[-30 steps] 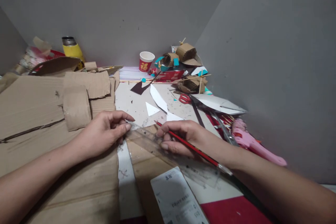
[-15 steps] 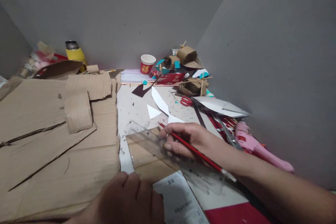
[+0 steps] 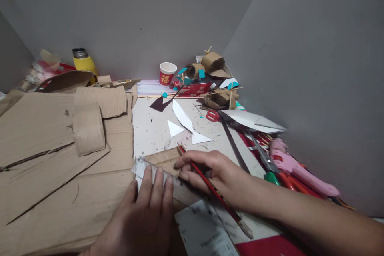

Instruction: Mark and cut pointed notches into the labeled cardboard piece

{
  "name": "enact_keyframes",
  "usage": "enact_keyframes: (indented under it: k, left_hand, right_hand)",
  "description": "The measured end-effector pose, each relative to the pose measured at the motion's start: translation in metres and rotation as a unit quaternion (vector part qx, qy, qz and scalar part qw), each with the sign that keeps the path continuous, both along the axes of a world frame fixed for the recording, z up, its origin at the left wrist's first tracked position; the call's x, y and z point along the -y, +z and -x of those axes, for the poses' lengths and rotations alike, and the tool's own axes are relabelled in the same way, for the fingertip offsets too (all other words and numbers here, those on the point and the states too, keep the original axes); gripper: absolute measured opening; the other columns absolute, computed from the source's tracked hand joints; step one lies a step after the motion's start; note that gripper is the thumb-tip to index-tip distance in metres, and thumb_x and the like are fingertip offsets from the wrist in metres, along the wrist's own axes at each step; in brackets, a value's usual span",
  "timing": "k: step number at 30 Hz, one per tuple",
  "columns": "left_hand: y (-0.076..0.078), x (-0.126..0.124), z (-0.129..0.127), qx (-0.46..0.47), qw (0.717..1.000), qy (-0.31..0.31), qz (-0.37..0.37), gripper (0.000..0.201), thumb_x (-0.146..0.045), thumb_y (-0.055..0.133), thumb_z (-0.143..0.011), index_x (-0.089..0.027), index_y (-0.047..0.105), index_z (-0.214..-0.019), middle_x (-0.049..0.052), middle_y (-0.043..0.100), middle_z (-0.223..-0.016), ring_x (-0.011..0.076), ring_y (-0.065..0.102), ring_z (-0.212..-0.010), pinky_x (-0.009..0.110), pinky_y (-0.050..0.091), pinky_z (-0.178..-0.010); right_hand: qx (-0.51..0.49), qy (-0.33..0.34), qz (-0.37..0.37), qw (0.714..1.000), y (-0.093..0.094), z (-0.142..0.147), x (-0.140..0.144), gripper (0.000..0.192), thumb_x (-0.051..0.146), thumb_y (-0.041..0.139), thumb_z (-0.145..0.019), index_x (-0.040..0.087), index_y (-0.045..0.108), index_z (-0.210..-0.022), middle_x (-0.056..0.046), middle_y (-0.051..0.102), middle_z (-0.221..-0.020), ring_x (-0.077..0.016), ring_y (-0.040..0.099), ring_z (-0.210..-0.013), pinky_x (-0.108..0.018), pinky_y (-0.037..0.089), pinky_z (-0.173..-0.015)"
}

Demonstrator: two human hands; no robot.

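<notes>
My left hand [image 3: 144,212] lies flat with its fingers stretched over the left part of a clear plastic ruler [image 3: 141,163]. Under the ruler is a small piece of cardboard [image 3: 168,155] on the white tabletop. A red and black pencil [image 3: 207,182] is pinched in my right hand [image 3: 211,170], its point toward the far edge of that cardboard and its blunt end toward me. The right fingers hover over or rest on the cardboard; I cannot tell which. Just below them lies a whitish printed sheet [image 3: 204,228], partly covering the cardboard.
Large cardboard sheets [image 3: 45,192] fill the left side. White paper cutouts [image 3: 182,116] lie ahead, with a paper cup [image 3: 167,74] and a yellow bottle [image 3: 85,64] behind. Red-handled scissors [image 3: 213,115] and a pink glue gun [image 3: 300,168] lie right. Grey walls enclose the table.
My left hand has gone from curled to spread flat on the ruler. The ruler has shifted left and toward me onto the cardboard. My right hand with the pencil has lowered slightly.
</notes>
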State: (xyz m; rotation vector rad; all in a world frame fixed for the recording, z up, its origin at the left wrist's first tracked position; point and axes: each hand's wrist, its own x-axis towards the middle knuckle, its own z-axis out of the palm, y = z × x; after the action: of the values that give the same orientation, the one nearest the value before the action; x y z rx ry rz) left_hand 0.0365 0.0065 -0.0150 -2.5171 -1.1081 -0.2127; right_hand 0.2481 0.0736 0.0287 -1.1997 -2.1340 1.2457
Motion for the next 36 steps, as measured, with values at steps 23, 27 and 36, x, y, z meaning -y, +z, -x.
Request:
enact_keyframes:
  k: [23,27,36]
  left_hand:
    - [-0.01,-0.01,0.004,-0.054,0.986,-0.155,-0.019,0.045,-0.037,0.044,-0.098,-0.006,0.059,-0.128,0.017,0.071,-0.122,0.033,0.065,-0.113,0.048,0.032,-0.101]
    - [-0.012,-0.01,0.004,-0.044,0.984,-0.171,-0.024,0.044,-0.03,0.047,-0.096,-0.004,0.057,-0.13,0.019,0.069,-0.124,0.0333,0.062,-0.116,0.048,0.032,-0.103]
    - [-0.002,-0.007,0.005,-0.016,0.987,-0.127,0.098,0.05,-0.037,0.047,-0.096,-0.013,0.054,-0.138,0.019,0.059,-0.139,0.035,0.055,-0.127,0.043,0.05,-0.094]
  right_hand:
    - [0.104,-0.008,-0.285,0.953,-0.025,-0.001,-0.029,0.018,0.025,0.047,-0.099,0.015,0.062,-0.1,-0.008,0.071,-0.086,-0.0215,0.065,-0.077,-0.037,0.049,-0.075]
    - [0.065,-0.039,-0.248,0.966,-0.027,0.0,-0.024,0.02,0.027,0.047,-0.098,0.014,0.062,-0.102,-0.009,0.07,-0.085,-0.0195,0.065,-0.075,-0.031,0.05,-0.069]
    - [0.026,0.106,-0.294,0.95,-0.023,-0.005,-0.051,0.014,0.02,0.064,-0.089,0.013,0.066,-0.101,-0.009,0.073,-0.087,-0.0178,0.068,-0.079,-0.029,0.054,-0.072]
